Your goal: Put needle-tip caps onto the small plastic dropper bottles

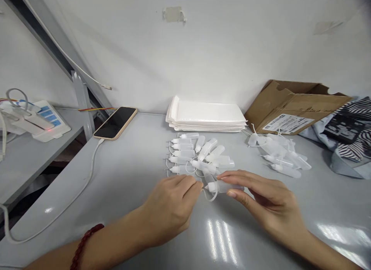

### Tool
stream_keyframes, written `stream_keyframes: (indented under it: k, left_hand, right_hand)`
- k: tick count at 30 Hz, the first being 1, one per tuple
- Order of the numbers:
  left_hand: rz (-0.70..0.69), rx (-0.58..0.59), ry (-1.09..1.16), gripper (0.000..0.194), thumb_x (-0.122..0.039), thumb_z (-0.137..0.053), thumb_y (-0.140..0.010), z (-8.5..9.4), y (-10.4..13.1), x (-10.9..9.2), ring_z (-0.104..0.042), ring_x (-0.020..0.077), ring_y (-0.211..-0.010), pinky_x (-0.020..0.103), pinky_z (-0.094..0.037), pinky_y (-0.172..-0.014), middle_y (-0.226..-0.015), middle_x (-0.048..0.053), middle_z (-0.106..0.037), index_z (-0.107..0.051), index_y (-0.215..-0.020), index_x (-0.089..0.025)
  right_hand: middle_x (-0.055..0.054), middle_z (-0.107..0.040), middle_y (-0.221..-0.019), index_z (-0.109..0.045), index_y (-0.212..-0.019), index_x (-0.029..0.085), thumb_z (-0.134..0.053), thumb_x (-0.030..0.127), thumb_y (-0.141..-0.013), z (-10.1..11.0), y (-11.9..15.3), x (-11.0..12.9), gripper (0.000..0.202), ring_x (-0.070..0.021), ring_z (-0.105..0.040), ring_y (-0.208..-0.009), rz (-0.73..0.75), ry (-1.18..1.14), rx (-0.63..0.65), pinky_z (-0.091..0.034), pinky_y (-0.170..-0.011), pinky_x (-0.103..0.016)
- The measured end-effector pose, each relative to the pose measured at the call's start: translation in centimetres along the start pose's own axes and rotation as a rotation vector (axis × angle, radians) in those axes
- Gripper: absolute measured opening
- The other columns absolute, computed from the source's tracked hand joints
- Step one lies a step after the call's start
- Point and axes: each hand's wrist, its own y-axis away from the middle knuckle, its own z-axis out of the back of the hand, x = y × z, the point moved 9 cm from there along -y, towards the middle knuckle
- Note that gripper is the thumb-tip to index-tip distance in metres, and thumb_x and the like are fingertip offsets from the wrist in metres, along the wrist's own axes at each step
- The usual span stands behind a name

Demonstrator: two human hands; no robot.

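Observation:
My right hand (pixel 269 206) grips a small translucent needle-tip bottle (pixel 224 187) by its body, thumb below and fingers above. The bottle lies level, its tip toward the left, with a thin white cap strap (pixel 211 198) looping under its neck. My left hand (pixel 174 208) is closed in a pinch at the bottle's tip; the fingers hide what exactly they pinch. Just beyond my hands, similar bottles (pixel 185 146) lie in a rough row, tips to the left. Beside them several more bottles (pixel 214 152) rest at mixed angles.
A loose heap of bottles (pixel 279 150) lies at the right. Behind are stacked white padded envelopes (pixel 208 111) and an open cardboard box (pixel 292 107), with striped cloth (pixel 353 134) beside it. A phone (pixel 116 123) with a white cable (pixel 91 173) lies at the left.

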Motion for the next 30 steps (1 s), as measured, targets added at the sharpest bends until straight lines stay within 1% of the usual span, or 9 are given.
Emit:
stream_keyframes:
  k: [3, 5, 9, 11, 14, 17, 22, 26, 30]
  left_hand:
    - [-0.002, 0.002, 0.002, 0.026, -0.002, -0.037, -0.083, -0.2, 0.1, 0.1, -0.053, 0.0145, -0.057, 0.025, -0.044, -0.051, -0.068, 0.005, -0.059, -0.061, -0.089, -0.012]
    - [0.001, -0.029, 0.025, 0.025, -0.003, -0.038, -0.084, 0.0, 0.1, 0.2, -0.055, 0.014, -0.058, 0.025, -0.046, -0.052, -0.07, 0.005, -0.061, -0.06, -0.091, -0.012]
    - [0.065, -0.105, 0.09, 0.019, -0.006, -0.044, -0.088, 1.0, -0.1, 0.8, -0.058, 0.0132, -0.064, 0.024, -0.049, -0.057, -0.077, 0.005, -0.064, -0.058, -0.1, -0.012]
    - [0.097, -0.127, 0.115, 0.018, -0.007, -0.048, -0.088, 1.4, -0.3, 1.1, -0.058, 0.0127, -0.064, 0.024, -0.048, -0.056, -0.076, 0.004, -0.064, -0.058, -0.103, -0.011]
    - [0.115, -0.146, 0.132, 0.015, -0.007, -0.051, -0.087, 1.9, -0.4, 1.3, -0.057, 0.012, -0.062, 0.024, -0.046, -0.055, -0.074, 0.003, -0.063, -0.059, -0.099, -0.012]
    - [0.109, -0.139, 0.127, 0.012, -0.006, -0.052, -0.086, 2.0, -0.3, 1.3, -0.058, 0.0125, -0.062, 0.024, -0.047, -0.055, -0.074, 0.003, -0.063, -0.06, -0.093, -0.012]
    - [0.11, -0.12, 0.104, 0.011, -0.006, -0.052, -0.085, 1.6, -0.2, 1.3, -0.057, 0.0126, -0.06, 0.025, -0.047, -0.054, -0.072, 0.004, -0.063, -0.06, -0.09, -0.012]
    - [0.053, -0.149, 0.071, 0.017, -0.002, -0.047, -0.085, 1.9, -0.4, 0.8, -0.059, 0.0137, -0.062, 0.025, -0.048, -0.056, -0.073, 0.004, -0.064, -0.059, -0.089, -0.012]
    - [0.018, -0.14, 0.074, 0.02, 0.0, -0.044, -0.083, 1.8, -0.4, 0.4, -0.059, 0.0136, -0.062, 0.025, -0.049, -0.056, -0.072, 0.004, -0.064, -0.059, -0.088, -0.013]
  right_hand:
    - [-0.001, -0.075, -0.092, -0.07, -0.101, 0.026, -0.063, 0.008, -0.079, 0.0, 0.0, 0.0, 0.029, -0.0172, -0.071, -0.082, 0.01, -0.009, -0.011, -0.061, -0.072, -0.027]
    - [0.0, -0.075, -0.092, -0.07, -0.1, 0.027, -0.064, 0.01, -0.079, 0.2, 0.0, -0.2, 0.028, -0.017, -0.071, -0.082, -0.002, -0.007, -0.018, -0.061, -0.073, -0.026]
    - [0.002, -0.074, -0.095, -0.07, -0.1, 0.028, -0.065, 0.01, -0.078, 0.6, 0.1, -1.1, 0.028, -0.0154, -0.07, -0.084, -0.073, 0.012, -0.028, -0.059, -0.074, -0.023]
    - [0.003, -0.074, -0.096, -0.07, -0.099, 0.029, -0.065, 0.011, -0.078, 0.8, 0.2, -1.5, 0.028, -0.0144, -0.07, -0.085, -0.124, 0.014, -0.04, -0.058, -0.074, -0.022]
    - [0.004, -0.074, -0.098, -0.07, -0.098, 0.03, -0.066, 0.014, -0.079, 0.8, 0.2, -2.0, 0.026, -0.0136, -0.069, -0.088, -0.178, -0.002, -0.043, -0.057, -0.076, -0.021]
    - [0.005, -0.073, -0.099, -0.07, -0.098, 0.031, -0.065, 0.015, -0.08, 0.7, 0.2, -2.2, 0.025, -0.013, -0.068, -0.091, -0.189, -0.022, -0.038, -0.055, -0.079, -0.02]
    - [0.006, -0.073, -0.1, -0.069, -0.099, 0.033, -0.065, 0.015, -0.08, 0.6, 0.4, -2.5, 0.026, -0.0122, -0.068, -0.092, -0.215, -0.028, -0.021, -0.054, -0.081, -0.019]
    - [0.006, -0.074, -0.097, -0.07, -0.097, 0.032, -0.066, 0.017, -0.08, 0.5, 0.5, -2.6, 0.023, -0.0123, -0.069, -0.089, -0.242, -0.026, -0.029, -0.055, -0.076, -0.019]
    - [0.005, -0.074, -0.093, -0.071, -0.093, 0.03, -0.066, 0.017, -0.079, 0.3, 0.6, -2.6, 0.02, -0.0126, -0.069, -0.084, -0.25, -0.04, -0.027, -0.055, -0.071, -0.018]
